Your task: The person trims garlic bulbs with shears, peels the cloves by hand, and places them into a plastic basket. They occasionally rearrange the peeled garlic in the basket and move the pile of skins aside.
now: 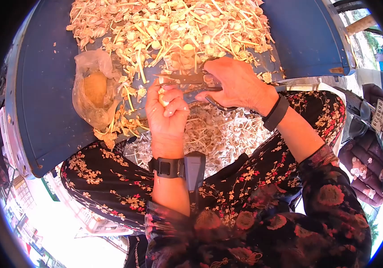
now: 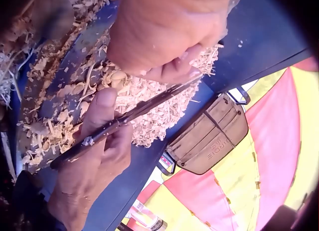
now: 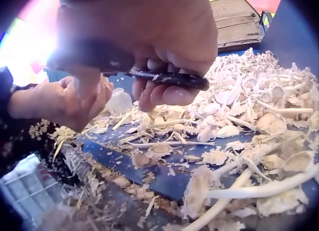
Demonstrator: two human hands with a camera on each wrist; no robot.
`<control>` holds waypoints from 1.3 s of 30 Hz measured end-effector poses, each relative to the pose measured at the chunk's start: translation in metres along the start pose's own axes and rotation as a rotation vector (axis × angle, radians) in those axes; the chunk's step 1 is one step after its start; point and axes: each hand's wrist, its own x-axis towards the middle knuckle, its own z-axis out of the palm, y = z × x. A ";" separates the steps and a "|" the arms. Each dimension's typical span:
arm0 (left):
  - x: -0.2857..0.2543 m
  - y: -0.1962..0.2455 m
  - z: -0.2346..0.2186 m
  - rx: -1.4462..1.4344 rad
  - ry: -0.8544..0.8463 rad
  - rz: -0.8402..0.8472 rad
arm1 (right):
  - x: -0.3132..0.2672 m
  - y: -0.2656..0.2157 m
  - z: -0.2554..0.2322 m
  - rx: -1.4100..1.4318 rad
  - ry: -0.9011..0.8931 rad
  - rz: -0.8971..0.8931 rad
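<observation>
Dark scissors are gripped by the right hand, fingers curled round the handles, blades pointing left. At the blade tips the left hand pinches a small pale garlic piece, mostly hidden by its fingers. In the left wrist view, the scissors run diagonally between the right hand and the left hand. The right wrist view has the right hand round the dark handle, with the left hand beyond.
A heap of garlic bulbs, stalks and husks covers the far part of the blue table. A clear plastic bag with a yellowish round thing lies at left. Pale scraps lie below the table edge, between the person's legs.
</observation>
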 end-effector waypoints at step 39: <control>-0.006 0.001 -0.008 0.541 -0.226 0.271 | 0.071 0.034 0.034 0.144 0.281 0.075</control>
